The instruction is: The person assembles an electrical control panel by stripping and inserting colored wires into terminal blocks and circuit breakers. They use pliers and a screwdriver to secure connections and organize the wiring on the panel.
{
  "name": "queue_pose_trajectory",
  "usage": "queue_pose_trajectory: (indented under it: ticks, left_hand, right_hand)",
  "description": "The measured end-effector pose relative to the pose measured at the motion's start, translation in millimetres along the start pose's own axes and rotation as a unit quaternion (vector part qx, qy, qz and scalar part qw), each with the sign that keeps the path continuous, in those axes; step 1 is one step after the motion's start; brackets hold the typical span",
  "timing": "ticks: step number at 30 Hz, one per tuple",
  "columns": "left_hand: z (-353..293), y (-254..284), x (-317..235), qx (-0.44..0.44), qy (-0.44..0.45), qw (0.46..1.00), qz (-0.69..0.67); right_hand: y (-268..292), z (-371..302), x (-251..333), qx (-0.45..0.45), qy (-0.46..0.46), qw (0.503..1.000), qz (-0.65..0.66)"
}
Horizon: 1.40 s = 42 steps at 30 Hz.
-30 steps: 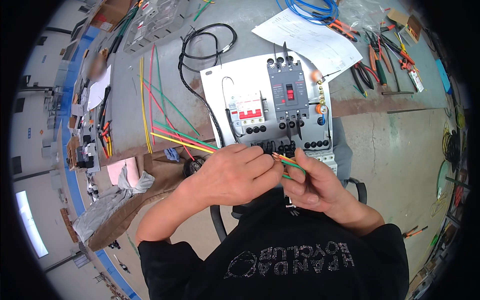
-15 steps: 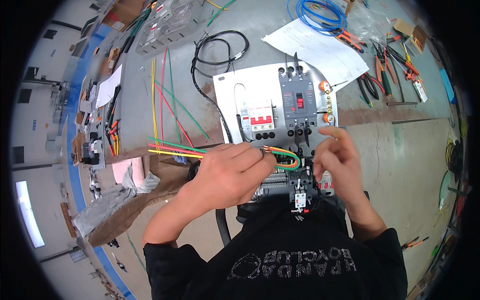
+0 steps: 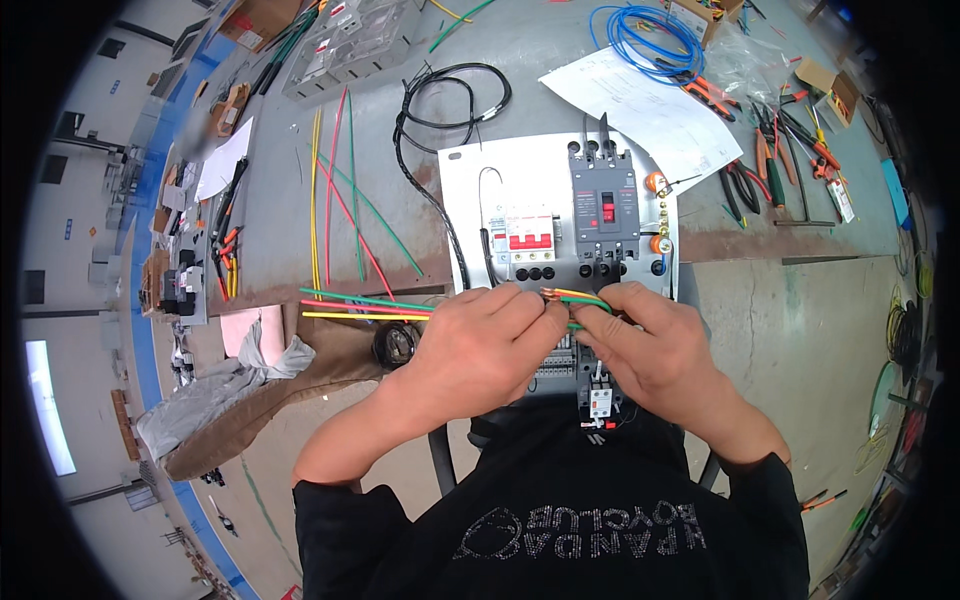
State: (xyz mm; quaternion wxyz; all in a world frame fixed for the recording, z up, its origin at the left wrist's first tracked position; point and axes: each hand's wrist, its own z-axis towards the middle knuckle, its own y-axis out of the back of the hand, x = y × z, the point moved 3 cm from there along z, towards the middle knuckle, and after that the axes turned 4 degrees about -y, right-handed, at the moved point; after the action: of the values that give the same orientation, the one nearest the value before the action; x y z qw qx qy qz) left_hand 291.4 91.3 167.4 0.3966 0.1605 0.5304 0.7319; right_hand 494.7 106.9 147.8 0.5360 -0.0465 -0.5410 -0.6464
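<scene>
My left hand (image 3: 490, 335) is closed around a small bundle of green, red and yellow wires (image 3: 365, 307), whose long ends stick out to the left. At the other side the bundle bends back on itself, with short bare copper tips between the hands. My right hand (image 3: 655, 345) pinches that bend with thumb and fingers. Both hands hover over the near part of a white mounting plate (image 3: 462, 185). On the plate sit a dark grey circuit breaker (image 3: 606, 205) with a red switch and a white breaker (image 3: 530, 238) with red levers. Terminal blocks and a contactor (image 3: 600, 400) show partly below my hands.
Loose coloured wires (image 3: 352, 180) and a black cable (image 3: 440, 100) lie on the grey bench (image 3: 530, 50). Paper sheets (image 3: 650, 110), a blue wire coil (image 3: 655, 40) and several pliers (image 3: 770, 160) are at the right. A grey cloth (image 3: 215, 395) hangs over something brown at lower left.
My right hand has moved left and closed on the bent end of the wires. The left hand keeps its hold, and the whole view has shifted slightly.
</scene>
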Motion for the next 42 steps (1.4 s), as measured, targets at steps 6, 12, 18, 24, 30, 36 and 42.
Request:
queue_pose_trajectory:
  ticks: [6,12,18,24,30,36,42]
  left_hand:
    - [-3,4,1,-0.019,-0.018,1.0,-0.006]
    - [-5,2,1,-0.056,-0.057,0.996,-0.05]
    - [-3,4,-3,-0.063,-0.073,0.992,-0.08]
    - [1,10,-8,-0.063,-0.08,0.991,-0.086]
    - [3,12,-8,-0.066,-0.087,0.991,-0.074]
    - [4,17,-12,-0.039,-0.097,0.993,-0.051]
    - [4,13,-6,-0.041,-0.056,0.996,-0.057]
  right_hand:
    - [4,-7,-12,-0.006,-0.068,0.967,0.244]
    - [-5,-22,-38,0.101,-0.287,0.723,0.62]
    - [-35,-25,-34,0.165,-0.235,0.524,0.802]
    - [-44,-27,-23,0.126,-0.171,0.48,0.851]
    - [-45,-31,-19,0.081,-0.181,0.498,0.844]
    - [-47,-34,-21,0.095,-0.162,0.494,0.849]
    - [-50,-39,-30,0.055,-0.234,0.533,0.811]
